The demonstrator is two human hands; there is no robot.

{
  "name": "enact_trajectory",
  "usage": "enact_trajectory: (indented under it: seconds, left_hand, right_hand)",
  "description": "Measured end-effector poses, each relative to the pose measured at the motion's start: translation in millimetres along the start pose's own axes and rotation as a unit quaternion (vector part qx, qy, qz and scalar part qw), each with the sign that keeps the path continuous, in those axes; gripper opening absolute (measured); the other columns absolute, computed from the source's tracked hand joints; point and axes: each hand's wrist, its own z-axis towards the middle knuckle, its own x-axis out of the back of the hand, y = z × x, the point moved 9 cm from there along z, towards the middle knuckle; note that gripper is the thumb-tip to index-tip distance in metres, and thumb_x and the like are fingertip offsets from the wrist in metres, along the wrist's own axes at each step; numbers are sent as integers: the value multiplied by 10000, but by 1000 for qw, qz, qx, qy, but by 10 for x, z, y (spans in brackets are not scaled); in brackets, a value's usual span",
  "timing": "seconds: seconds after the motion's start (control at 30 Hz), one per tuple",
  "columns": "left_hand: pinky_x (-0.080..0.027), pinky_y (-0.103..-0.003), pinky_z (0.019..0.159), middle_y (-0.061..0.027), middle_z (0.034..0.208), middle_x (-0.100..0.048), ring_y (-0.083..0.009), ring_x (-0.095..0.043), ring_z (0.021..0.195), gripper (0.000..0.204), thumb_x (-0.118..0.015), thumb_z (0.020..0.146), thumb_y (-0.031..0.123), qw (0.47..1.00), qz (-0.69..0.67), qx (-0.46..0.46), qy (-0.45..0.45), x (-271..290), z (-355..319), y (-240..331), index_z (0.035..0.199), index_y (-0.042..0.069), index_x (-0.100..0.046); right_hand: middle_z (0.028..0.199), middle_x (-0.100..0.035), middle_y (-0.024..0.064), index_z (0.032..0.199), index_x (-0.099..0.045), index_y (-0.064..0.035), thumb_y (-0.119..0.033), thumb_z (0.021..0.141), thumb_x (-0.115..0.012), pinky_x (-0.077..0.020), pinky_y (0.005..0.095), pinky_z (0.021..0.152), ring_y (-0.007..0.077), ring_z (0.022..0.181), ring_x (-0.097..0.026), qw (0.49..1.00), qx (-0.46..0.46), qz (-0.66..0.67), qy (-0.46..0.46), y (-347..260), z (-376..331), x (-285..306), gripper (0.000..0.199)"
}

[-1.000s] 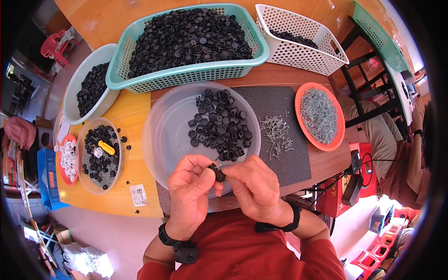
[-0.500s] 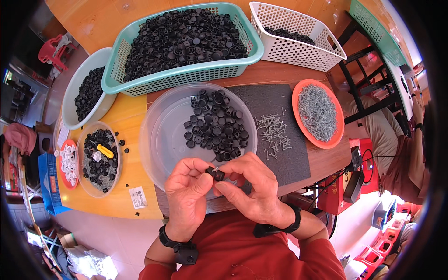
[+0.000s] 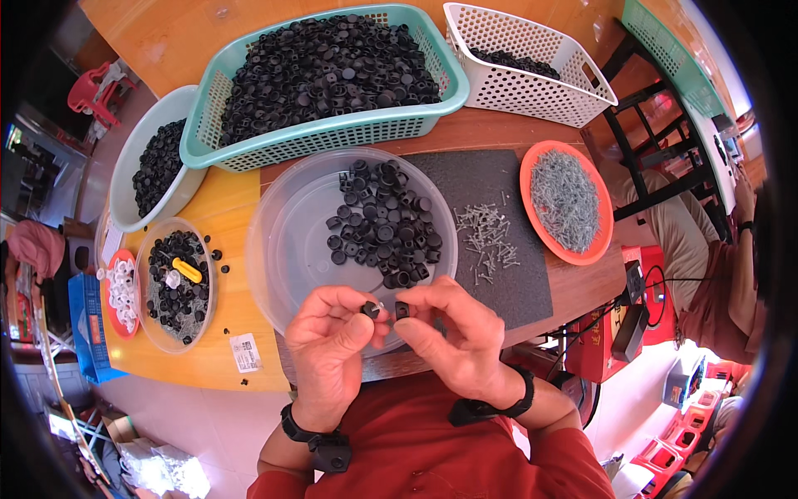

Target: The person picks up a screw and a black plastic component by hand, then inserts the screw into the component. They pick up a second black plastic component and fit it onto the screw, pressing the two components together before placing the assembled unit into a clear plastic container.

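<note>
Over the near rim of a clear round tub [image 3: 291,241], my left hand [image 3: 326,337] pinches a small black plastic piece [image 3: 370,309]. A shiny bit of metal shows beside that piece, perhaps a screw end; it is too small to be sure. Between thumb and forefinger, my right hand [image 3: 461,337] grips a second small black plastic cap [image 3: 402,310]. A narrow gap separates the two pieces. Loose black caps [image 3: 386,216] lie heaped in the tub's right half. Right of it, several loose screws [image 3: 486,237] are scattered on a dark mat [image 3: 528,291].
Behind the tub stand a green basket [image 3: 332,125] full of black parts and a white basket [image 3: 532,96]. An orange plate [image 3: 525,200] holds many screws. At left are a pale basin [image 3: 133,191], a small mixed-parts tub [image 3: 179,341] and a plate of white pieces [image 3: 125,327].
Half a second ago the black pieces were together at my fingertips. Now they are apart, one in each hand, my left hand having shifted slightly left and my right slightly right.
</note>
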Motion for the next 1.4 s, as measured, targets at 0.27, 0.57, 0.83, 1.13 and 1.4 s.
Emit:
enact_trajectory:
  seconds: [0.27,0.57,0.83,1.13,1.4]
  left_hand:
    - [-508,-265,617,-112,852,-635,-164,-619,706,259,-724,780,82,990,133,-30,45,-27,-64,136,941,-17,-547]
    - [-474,-234,742,-64,911,-594,-126,-594,804,259,-718,772,-3,961,261,-87,-7,-211,-118,264,981,-31,-568]
    - [-481,-232,590,-79,817,-615,-128,-594,677,208,-736,763,51,884,419,-204,-35,-350,-153,378,918,-8,-612]
    - [-446,-220,648,-65,852,-597,-108,-556,725,221,-728,761,3,883,427,-193,-31,-340,-164,362,945,-15,-608]
    - [-458,-227,588,-73,812,-603,-125,-576,672,214,-734,759,33,876,431,-216,-25,-354,-164,394,928,-9,-611]
  right_hand:
    - [956,-640,66,1125,-580,13,-40,869,-613,-460,209,699,84,842,-574,910,-244,330,-62,353,-61,-124,263]
    - [932,-653,77,1091,-607,17,-91,859,-635,-426,214,640,86,759,-549,855,-297,421,-63,414,-75,-158,258]
    - [934,-641,59,1085,-613,21,-66,848,-642,-421,210,630,82,738,-531,856,-283,428,-61,429,-75,-175,254]
    - [928,-632,46,1068,-618,17,-47,845,-641,-416,207,626,76,714,-509,864,-280,415,-53,411,-66,-176,234]
    - [923,-633,45,1065,-620,15,-44,846,-638,-416,208,621,78,714,-513,867,-284,406,-47,402,-59,-175,228]
